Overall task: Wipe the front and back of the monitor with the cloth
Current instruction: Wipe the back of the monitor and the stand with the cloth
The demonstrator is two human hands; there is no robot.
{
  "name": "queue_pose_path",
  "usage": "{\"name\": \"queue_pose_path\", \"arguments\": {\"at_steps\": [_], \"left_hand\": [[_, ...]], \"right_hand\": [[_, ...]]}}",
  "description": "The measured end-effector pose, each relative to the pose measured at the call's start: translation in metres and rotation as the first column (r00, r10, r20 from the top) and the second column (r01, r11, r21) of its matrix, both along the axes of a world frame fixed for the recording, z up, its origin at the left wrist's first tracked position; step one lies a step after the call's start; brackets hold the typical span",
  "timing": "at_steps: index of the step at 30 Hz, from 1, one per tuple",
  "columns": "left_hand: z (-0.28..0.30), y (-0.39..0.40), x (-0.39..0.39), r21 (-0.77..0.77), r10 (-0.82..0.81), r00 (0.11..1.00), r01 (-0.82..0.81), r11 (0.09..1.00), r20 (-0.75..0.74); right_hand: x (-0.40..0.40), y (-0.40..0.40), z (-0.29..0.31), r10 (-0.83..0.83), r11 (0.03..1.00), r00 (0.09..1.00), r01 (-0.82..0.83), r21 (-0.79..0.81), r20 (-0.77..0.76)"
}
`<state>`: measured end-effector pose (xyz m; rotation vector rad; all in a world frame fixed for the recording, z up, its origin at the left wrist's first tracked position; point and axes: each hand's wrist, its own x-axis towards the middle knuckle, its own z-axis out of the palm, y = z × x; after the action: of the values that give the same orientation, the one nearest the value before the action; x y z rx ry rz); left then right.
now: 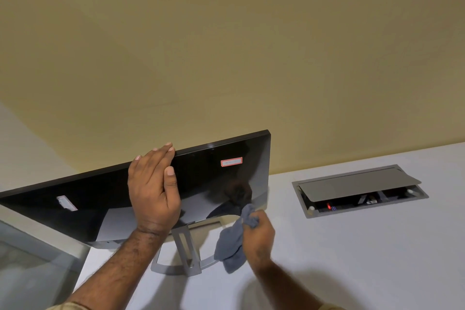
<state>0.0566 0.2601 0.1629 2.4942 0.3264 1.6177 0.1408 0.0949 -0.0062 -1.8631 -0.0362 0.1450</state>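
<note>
A black monitor [100,199] stands on a silver stand [181,246] on the white desk, its glossy screen facing me and switched off. My left hand [153,189] lies against the screen with the fingers hooked over the top edge and the thumb on the glass. My right hand [259,236] grips a bunched grey cloth [231,241] and holds its upper end against the lower right corner of the screen. The rest of the cloth hangs down in front of the stand. The monitor's back is hidden.
The white desk [352,259] runs to a beige wall. A recessed grey cable box [357,189] with its lid half raised sits in the desk to the right of the monitor. A glass panel [32,264] borders the desk at the left. Two stickers are on the screen.
</note>
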Motion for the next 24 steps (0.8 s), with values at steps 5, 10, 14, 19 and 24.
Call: {"name": "queue_pose_path", "arguments": {"at_steps": [5,10,14,19,24], "left_hand": [[-0.001,0.002,-0.002,0.009,-0.001,1.000,0.001,1.000,-0.014],[0.000,0.001,-0.001,0.002,0.007,1.000,-0.007,1.000,-0.013],[0.002,0.000,-0.001,-0.012,0.009,1.000,-0.009,1.000,-0.022],[0.005,-0.001,-0.004,-0.020,0.007,0.998,-0.009,1.000,-0.062],[0.011,-0.003,-0.007,-0.056,-0.002,0.994,-0.004,0.998,-0.109]], "right_hand": [[-0.016,0.016,0.001,0.265,0.962,0.951,-0.273,-0.028,-0.159],[0.007,0.016,0.003,0.059,0.992,0.928,-0.012,0.128,-0.367],[0.020,0.000,-0.005,-0.037,0.995,0.913,0.070,0.066,-0.407],[0.048,-0.023,0.001,-0.191,0.970,0.924,0.229,0.079,-0.331],[0.045,-0.038,0.015,-0.190,0.955,0.950,0.237,0.176,-0.248]]}}
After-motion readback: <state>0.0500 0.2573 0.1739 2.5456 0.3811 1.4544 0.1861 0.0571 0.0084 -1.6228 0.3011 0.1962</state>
